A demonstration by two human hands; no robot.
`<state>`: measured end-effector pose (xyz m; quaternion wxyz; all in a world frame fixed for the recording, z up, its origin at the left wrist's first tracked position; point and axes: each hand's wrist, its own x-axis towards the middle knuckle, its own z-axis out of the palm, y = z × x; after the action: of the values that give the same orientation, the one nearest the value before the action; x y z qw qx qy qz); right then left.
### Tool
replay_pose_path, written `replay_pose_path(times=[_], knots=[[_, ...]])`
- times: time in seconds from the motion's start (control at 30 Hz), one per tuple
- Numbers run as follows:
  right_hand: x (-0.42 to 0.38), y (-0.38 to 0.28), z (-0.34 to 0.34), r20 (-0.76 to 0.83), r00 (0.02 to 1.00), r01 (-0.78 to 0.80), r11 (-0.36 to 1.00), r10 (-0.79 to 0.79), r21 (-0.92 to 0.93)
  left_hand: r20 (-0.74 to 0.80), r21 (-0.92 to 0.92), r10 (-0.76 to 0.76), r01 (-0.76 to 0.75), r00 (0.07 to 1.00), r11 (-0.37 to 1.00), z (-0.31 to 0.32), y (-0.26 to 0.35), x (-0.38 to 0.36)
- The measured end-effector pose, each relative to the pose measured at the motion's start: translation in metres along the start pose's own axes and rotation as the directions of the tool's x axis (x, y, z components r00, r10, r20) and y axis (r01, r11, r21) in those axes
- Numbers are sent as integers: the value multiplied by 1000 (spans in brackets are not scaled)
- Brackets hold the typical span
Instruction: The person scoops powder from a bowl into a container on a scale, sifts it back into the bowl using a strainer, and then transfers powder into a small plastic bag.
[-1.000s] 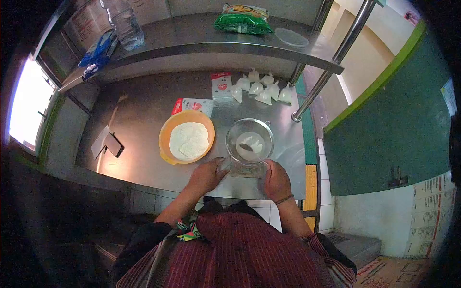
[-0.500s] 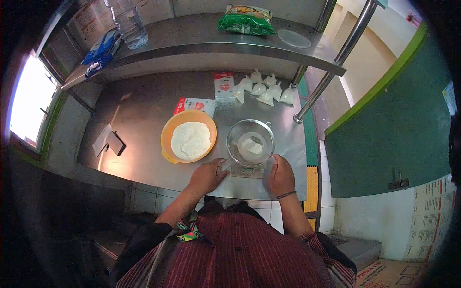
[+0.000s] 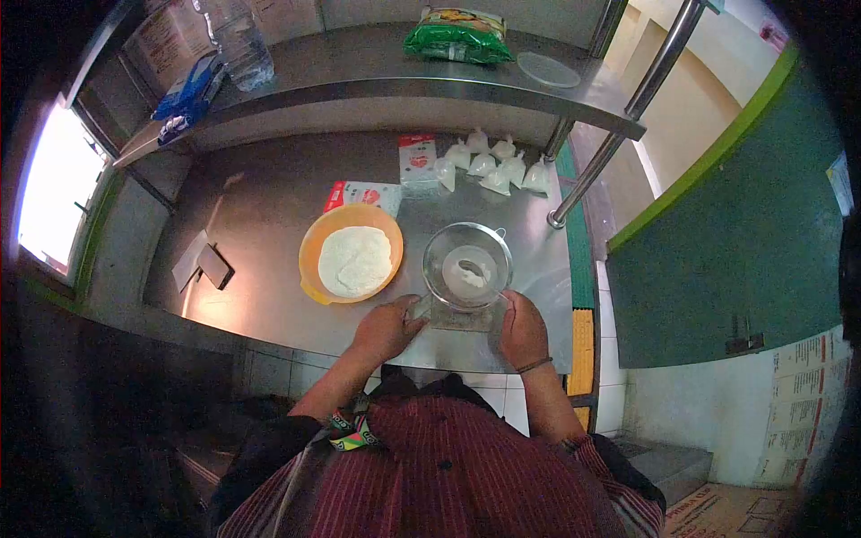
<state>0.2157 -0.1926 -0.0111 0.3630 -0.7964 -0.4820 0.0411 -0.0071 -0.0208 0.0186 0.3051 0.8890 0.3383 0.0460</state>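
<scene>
A round wire-mesh sieve (image 3: 436,264) with a small clump of white powder (image 3: 473,273) in it is in front of me, above a small kitchen scale (image 3: 460,318). My left hand (image 3: 390,327) is closed at the sieve's lower left, around what looks like its handle. On the other side, my right hand (image 3: 523,330) is closed at the lower right rim, with the thumb along the edge. Whether a bowl sits under the mesh is hard to make out. Left of the sieve stands an orange bowl (image 3: 309,269) holding white powder (image 3: 355,261).
Several tied bags of white powder (image 3: 482,164) and two red-and-white packs (image 3: 418,154) lie at the back. A phone-like object on a stand (image 3: 215,266) is at left. Overhead, a steel shelf (image 3: 359,76) carries a green packet (image 3: 457,38), a bottle (image 3: 240,54) and a clear lid (image 3: 548,71).
The powder clump in the sieve has become smaller and changed shape. Both hands stay at the sieve in nearly the same place.
</scene>
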Motion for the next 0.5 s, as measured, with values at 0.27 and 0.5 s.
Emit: replay_pose_path(times=[0.27, 0.5], knots=[[-16, -5, 2, 46, 999, 0, 1000, 1, -18, 0, -25, -44, 44, 999, 999, 0, 0, -1], [-4, 9, 8, -25, 1000, -8, 997, 6, -72, 56, -53, -81, 84, 995, 995, -1, 3, -1]])
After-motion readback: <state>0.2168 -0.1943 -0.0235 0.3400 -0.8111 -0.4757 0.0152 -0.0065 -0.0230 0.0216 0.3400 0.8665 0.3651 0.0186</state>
